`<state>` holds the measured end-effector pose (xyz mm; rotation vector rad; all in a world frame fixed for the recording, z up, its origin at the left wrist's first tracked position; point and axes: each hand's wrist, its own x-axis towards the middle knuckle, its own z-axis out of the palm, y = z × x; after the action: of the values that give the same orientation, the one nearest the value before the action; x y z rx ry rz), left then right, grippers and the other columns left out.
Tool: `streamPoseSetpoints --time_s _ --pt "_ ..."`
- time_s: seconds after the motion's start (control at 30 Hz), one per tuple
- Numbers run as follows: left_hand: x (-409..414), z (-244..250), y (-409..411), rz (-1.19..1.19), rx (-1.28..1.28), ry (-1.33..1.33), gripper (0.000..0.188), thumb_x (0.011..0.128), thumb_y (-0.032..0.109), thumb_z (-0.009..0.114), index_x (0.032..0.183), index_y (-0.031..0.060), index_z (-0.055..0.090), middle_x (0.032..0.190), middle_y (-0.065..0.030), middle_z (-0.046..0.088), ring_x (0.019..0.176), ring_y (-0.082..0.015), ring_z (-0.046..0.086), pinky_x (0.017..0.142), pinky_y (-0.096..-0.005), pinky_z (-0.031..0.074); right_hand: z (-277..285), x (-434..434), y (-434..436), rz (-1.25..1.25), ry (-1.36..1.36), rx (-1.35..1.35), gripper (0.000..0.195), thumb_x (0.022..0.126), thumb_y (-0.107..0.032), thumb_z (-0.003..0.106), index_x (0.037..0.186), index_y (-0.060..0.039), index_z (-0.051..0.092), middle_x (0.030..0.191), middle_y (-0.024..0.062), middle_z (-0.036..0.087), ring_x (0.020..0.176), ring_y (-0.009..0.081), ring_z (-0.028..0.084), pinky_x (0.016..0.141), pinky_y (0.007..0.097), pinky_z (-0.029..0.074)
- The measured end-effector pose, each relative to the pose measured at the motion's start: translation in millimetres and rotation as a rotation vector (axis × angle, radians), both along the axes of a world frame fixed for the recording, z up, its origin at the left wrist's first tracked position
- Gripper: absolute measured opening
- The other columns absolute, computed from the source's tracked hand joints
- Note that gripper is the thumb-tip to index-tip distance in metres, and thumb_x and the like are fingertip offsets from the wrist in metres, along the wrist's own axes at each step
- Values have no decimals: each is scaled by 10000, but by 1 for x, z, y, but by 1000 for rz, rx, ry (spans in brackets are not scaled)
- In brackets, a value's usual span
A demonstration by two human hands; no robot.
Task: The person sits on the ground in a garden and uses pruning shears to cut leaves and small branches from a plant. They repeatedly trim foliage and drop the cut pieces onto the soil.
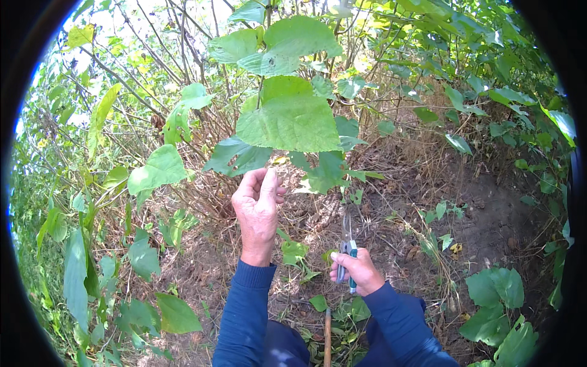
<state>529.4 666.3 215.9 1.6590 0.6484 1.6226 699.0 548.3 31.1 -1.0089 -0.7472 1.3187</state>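
Note:
My left hand (257,213) is raised in the middle of the view, fingers curled towards the thumb. Just beyond its fingertips hang a broad green leaf (291,121) and a darker leaf with holes (240,156). Whether the fingers pinch anything is hidden. Lower and to the right, my right hand (360,270) grips a pair of pruning shears (352,257) with green and grey handles. Their metal blades point away from me, over the littered ground and just below some ragged leaves (328,172).
A wooden handle or stick (327,337) stands between my legs among low leaves. Thin shrub stems (202,183) rise at the back left. Leafy branches (458,91) hang at the upper right, and big leaves (493,303) grow at the lower right. Dry stalks cover the soil (495,220).

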Motion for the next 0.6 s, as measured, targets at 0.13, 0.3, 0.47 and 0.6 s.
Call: streamPoseSetpoints --time_s 0.13,0.3,0.47,0.6 --pt "0 -43 -19 -2 -67 41 162 1105 160 690 1098 -1 710 913 -36 745 796 -98 703 696 -254 573 7 -4 1 58 -43 12 187 1030 -174 763 1061 -8 683 909 87 736 773 195 751 703 365 655" --pt "-18 -160 -47 44 -241 384 343 1019 293 811 1031 -47 769 895 -84 779 812 -151 731 714 -313 583 -2 -23 1 95 -108 108 249 978 -202 835 1070 2 724 887 56 738 750 130 721 646 300 613" --pt "-38 -223 -51 -518 -842 -12 443 1059 411 755 1068 -31 755 858 -67 750 702 -143 707 647 -283 559 -10 -38 3 225 -267 127 329 979 -251 839 1138 22 746 872 61 750 705 125 707 598 271 568" --pt "-55 -215 -58 -499 -890 -37 392 1043 393 783 992 9 727 802 -44 715 623 -121 647 576 -266 502 -17 -52 10 349 -400 33 387 1032 -311 797 1201 34 752 946 101 788 737 140 741 613 280 596"
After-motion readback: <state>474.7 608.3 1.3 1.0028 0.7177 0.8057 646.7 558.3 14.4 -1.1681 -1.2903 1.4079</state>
